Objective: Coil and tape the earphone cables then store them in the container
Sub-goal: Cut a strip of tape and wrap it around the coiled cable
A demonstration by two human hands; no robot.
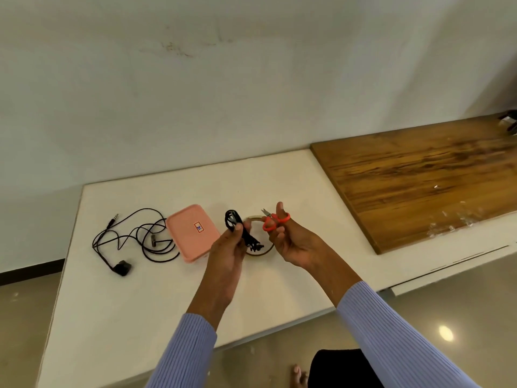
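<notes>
My left hand [226, 247] pinches a coiled black earphone cable [237, 228] above the white table. My right hand [291, 242] grips small red-handled scissors [272, 221], blades pointing up and left. A roll of brown tape [261, 249] lies flat on the table under both hands, partly hidden. To the left sits a closed pink container [193, 233] with a small sticker on its lid. A second, loose black earphone cable [134, 236] sprawls on the table left of the container, plug at the far end.
The white table [156, 292] stands against a pale wall, its near edge running diagonally. A wooden board [419, 180] covers the right part, with small clear scraps near its front edge. Below the table are a shiny floor, a dark stool and a bare foot.
</notes>
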